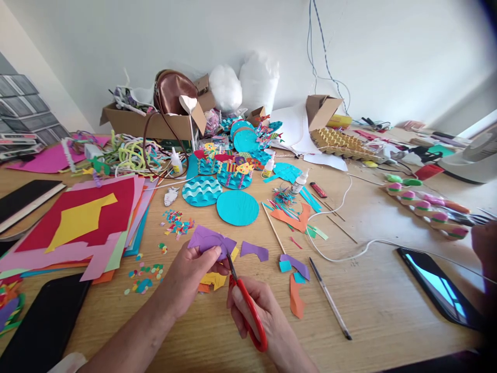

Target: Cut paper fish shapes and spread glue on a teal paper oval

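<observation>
Between the thumb and fingers of my left hand point(198, 269) is a piece of purple paper point(205, 239), with faint lines drawn on it. My right hand point(254, 305) grips red-handled scissors point(248, 303), whose blades meet the right edge of that paper. A purple offcut point(254, 250) lies just to the right of the blades. Yellow paper scraps point(214, 280) rest beneath my hands. Beyond them on the table are a plain blue disc point(237, 208) and a disc with wavy blue strips point(202, 190). Small round confetti point(145, 277) is scattered left of my left forearm.
Stacked coloured paper point(77, 217) and a black phone point(42, 316) lie at left. Glue bottles point(300, 182) stand behind the discs. On the right are a pen point(330, 298), a white cable point(345, 256) and another phone point(435, 285). A person's hand point(487, 243) shows at the right edge.
</observation>
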### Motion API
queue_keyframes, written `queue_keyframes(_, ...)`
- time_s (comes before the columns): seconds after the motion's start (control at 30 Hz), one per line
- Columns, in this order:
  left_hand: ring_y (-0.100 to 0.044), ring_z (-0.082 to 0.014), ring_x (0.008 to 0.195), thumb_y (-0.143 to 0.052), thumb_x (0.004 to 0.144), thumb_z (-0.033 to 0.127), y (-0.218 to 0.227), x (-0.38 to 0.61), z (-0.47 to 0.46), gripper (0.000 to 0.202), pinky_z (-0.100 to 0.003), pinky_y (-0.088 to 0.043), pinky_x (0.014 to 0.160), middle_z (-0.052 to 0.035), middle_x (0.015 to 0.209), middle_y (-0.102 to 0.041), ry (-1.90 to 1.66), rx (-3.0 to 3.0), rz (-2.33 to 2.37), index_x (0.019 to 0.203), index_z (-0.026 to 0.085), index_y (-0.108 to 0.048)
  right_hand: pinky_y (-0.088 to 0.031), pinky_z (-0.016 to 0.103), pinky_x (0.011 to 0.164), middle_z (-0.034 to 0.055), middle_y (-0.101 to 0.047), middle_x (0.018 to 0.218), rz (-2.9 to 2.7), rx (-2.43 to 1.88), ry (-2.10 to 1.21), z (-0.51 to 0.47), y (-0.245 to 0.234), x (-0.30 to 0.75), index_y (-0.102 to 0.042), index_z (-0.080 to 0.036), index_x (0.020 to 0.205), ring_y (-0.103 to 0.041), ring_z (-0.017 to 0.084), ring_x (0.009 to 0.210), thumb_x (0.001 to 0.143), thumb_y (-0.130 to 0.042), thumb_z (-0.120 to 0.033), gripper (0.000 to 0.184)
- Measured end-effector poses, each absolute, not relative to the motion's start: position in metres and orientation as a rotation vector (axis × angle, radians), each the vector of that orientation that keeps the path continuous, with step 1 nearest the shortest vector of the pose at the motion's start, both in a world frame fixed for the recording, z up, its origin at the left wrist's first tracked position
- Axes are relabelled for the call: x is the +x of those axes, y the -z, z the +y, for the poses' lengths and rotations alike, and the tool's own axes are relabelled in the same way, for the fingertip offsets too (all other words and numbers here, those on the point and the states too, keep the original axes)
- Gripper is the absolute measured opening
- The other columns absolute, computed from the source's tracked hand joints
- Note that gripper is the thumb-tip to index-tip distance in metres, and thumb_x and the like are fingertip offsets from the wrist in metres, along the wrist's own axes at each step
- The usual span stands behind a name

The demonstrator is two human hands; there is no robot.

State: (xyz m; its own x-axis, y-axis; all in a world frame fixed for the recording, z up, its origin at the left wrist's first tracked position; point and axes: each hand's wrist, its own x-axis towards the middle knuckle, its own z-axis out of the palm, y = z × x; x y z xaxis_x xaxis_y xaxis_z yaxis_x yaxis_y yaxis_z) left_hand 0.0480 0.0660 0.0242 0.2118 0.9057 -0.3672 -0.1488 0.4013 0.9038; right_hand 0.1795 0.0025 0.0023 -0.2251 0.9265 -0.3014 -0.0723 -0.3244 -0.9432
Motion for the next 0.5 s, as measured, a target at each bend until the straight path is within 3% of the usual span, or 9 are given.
queue_keyframes(0.5, -0.062, -0.0144, 0.057, -0.063, 0.069, 0.030, -0.0234, 0.0440, 0.0686, 0.015, -0.024, -0.048, 0.056, -0.0012, 0.063, -0.067, -0.823, 0.888, 1.029, 0.066, 0.015, -0.066, -0.021, 0.018, 0.035, -0.0072, -0.036, 0.041, -1.109, -1.236, -1.669, 0.0019, -0.0001, 0.1805, -0.043, -0.018, 0.056, -0.028, 0.004, 0.035, 0.070, -0.046, -0.072, 0.055)
